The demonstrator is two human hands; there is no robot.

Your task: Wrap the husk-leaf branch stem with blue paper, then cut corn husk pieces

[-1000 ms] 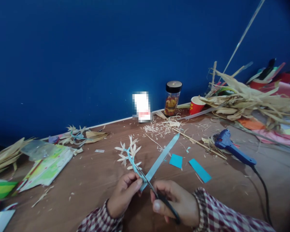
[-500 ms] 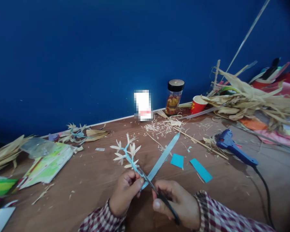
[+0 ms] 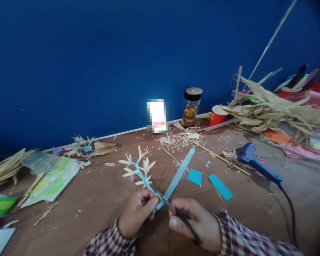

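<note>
In the head view, my left hand point(image 3: 138, 210) pinches the lower stem of a flower sprig point(image 3: 142, 171). Pale husk-like petals branch from its stem, which is wrapped in light blue. My right hand point(image 3: 196, 221) is closed round the handles of dark scissors point(image 3: 173, 209). Their blades lie across the stem and the near end of a light blue strip point(image 3: 179, 174), close to my left fingertips. The strip's far end reaches away over the table. Whether the blades are fully closed I cannot make out. Two bright blue paper pieces, a square point(image 3: 194, 176) and a longer rectangle point(image 3: 220, 187), lie to the right.
A blue glue gun point(image 3: 258, 163) with a black cord rests on the right. Behind are a lidded jar point(image 3: 191, 110), a red paper cup point(image 3: 218, 116) and a pile of dry husks point(image 3: 277, 113). A thin stick point(image 3: 221, 157) and scraps lie midtable. Patterned paper point(image 3: 53, 181) is at left.
The view has shifted slightly, so everything sits a little further left. The sprig tip leans slightly more to the left. Both hands keep their hold on the sprig and scissors.
</note>
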